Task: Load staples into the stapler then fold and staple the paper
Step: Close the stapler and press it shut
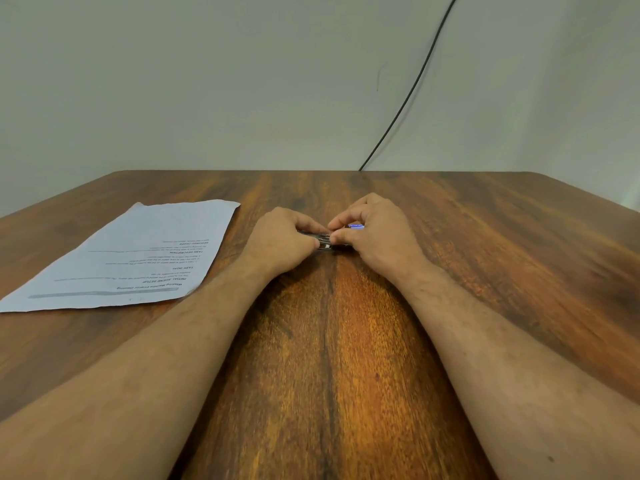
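Observation:
A small dark metal stapler (322, 240) lies on the wooden table (485, 237) between my two hands, mostly hidden by fingers. My left hand (282, 242) grips its left end with curled fingers. My right hand (375, 233) pinches the right end, and a small blue part (356, 226) shows under its fingers. Whether that blue part belongs to the stapler or is a staple box I cannot tell. A printed sheet of paper (138, 258) lies flat and unfolded to the left, apart from both hands.
A black cable (412, 88) runs down the pale wall to the table's far edge. The table's rounded far corners show at both sides.

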